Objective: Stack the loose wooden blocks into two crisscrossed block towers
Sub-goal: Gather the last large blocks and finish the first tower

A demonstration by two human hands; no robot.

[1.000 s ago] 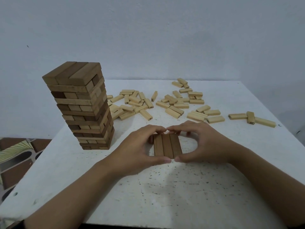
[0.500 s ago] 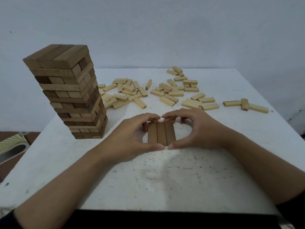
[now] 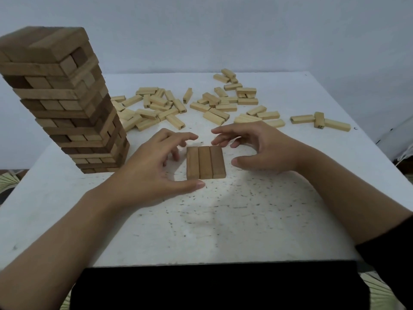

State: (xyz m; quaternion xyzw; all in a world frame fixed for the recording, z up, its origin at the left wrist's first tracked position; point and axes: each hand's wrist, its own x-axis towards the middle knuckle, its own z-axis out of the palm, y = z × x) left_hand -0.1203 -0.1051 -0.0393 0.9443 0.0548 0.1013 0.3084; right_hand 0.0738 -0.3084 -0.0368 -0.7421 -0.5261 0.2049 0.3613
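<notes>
Now, nearest the camera, two bare forearms reach over the white speckled table, the right one coming out of a dark sleeve. Half a second ago both hands were cupped round the row of three brown blocks, fingertips meeting at its far end; they have since drawn apart. The left hand hovers at the row's left with fingers loosely spread, holding nothing. Its thumb tip lies by the near end of the leftmost block, though contact cannot be told. The right hand is likewise spread and empty, its thumb just beside the rightmost block with a gap showing. The three blocks lie flat, side by side and touching, pointing away from the person. To the left and a little farther stands one tower of many crisscrossed layers, three blocks to a layer, its top cut by the frame edge. Beyond, several dozen loose pale blocks lie scattered, too crowded to count; the tower hides some. Three more sit apart at far right. A plain wall backs everything, with patterned floor at left.
</notes>
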